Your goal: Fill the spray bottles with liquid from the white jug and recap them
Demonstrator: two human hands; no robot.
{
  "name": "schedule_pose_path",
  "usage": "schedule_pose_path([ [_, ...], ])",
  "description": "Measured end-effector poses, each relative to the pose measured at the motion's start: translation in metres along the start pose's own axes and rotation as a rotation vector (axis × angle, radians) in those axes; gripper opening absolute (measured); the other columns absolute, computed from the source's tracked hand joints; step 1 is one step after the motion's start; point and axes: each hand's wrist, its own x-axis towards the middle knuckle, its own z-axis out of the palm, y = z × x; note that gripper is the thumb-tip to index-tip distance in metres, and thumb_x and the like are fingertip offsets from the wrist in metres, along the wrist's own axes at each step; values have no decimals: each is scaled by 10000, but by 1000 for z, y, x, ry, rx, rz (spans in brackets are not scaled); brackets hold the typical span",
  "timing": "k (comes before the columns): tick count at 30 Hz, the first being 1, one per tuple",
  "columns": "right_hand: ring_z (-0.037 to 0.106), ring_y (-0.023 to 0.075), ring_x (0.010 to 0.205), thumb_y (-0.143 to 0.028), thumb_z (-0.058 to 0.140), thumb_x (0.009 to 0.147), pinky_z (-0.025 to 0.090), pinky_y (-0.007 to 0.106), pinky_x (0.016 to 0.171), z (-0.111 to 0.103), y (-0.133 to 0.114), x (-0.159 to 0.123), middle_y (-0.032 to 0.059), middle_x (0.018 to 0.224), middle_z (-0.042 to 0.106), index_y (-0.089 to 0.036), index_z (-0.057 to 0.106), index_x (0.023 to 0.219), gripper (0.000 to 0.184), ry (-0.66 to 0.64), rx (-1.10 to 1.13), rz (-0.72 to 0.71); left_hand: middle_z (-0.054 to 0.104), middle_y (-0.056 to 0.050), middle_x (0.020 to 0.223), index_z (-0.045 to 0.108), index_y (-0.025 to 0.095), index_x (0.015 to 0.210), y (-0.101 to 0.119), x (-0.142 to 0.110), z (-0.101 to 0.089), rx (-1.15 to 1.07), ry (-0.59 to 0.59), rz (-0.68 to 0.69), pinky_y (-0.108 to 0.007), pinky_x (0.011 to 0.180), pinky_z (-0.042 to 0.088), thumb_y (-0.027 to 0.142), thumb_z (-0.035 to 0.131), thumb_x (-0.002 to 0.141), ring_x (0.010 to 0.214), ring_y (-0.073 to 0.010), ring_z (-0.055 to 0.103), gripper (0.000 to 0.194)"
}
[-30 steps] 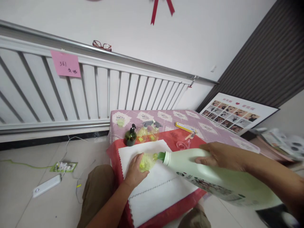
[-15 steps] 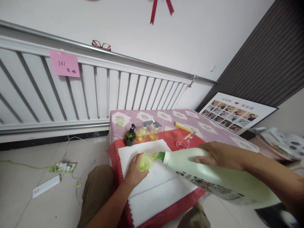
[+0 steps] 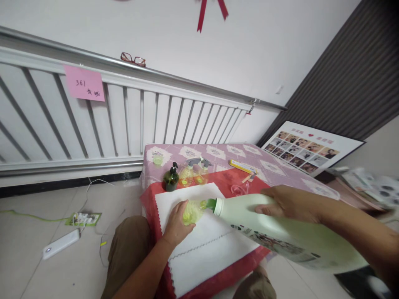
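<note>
My left hand [image 3: 178,224] is closed around a small clear yellow bottle [image 3: 193,212], tilted with its neck toward the right. By its handle, my right hand [image 3: 280,204] grips a large pale green jug [image 3: 299,236] lying nearly on its side. The jug's green spout [image 3: 211,204] meets the mouth of the small bottle; whether liquid is flowing I cannot tell. Behind them stand a dark green pump bottle [image 3: 171,179] and two clear spray bottles [image 3: 193,175] with grey triggers. Beneath the hands lies a white scalloped mat [image 3: 199,261] on red cloth [image 3: 151,199].
On the purple patterned tablecloth [image 3: 215,151] are a pale green cap [image 3: 158,160], a yellow and white box [image 3: 242,167] and a pink clear round item [image 3: 238,189]. A white radiator [image 3: 162,116] runs behind. Cables and a power strip [image 3: 83,219] lie on the floor at left.
</note>
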Motion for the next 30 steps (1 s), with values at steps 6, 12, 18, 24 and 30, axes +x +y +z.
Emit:
schedule_pose_path([
  [6,695,305,864,-663,497,835,490,352,713,0,1,2,97,922,755,-203,637,898,484,-1,13,-11,496,-100,1425,413,225,1415,1,0,-1,2,5,1,-471,1177,335,175,697,655,1364,-277,432,813],
  [12,692,296,852,-648,510,828,483,343,696,1,1,1,100,918,754,-208,620,879,456,-3,26,-3,491,-106,1425,413,216,1414,2,0,-1,-1,4,3,-465,1178,339,182,704,652,1364,-278,432,816],
  [18,695,287,839,-631,524,820,485,353,706,2,4,1,91,907,754,-208,616,874,436,23,37,-9,483,-129,1430,411,174,1413,1,1,-1,12,-6,-8,-468,1186,327,191,689,660,1369,-280,422,803],
  [24,677,286,815,-635,498,829,480,377,704,1,-2,-1,104,896,734,-199,586,842,445,19,14,17,494,-118,1433,411,210,1409,1,1,0,-3,-4,-19,-475,1184,333,194,694,645,1370,-291,430,815],
  [30,666,302,809,-648,488,814,474,378,681,1,-7,-5,113,862,703,-202,550,779,451,59,-33,13,489,-108,1444,398,238,1415,-1,2,2,-4,-4,-27,-475,1194,314,189,687,639,1384,-291,417,830],
])
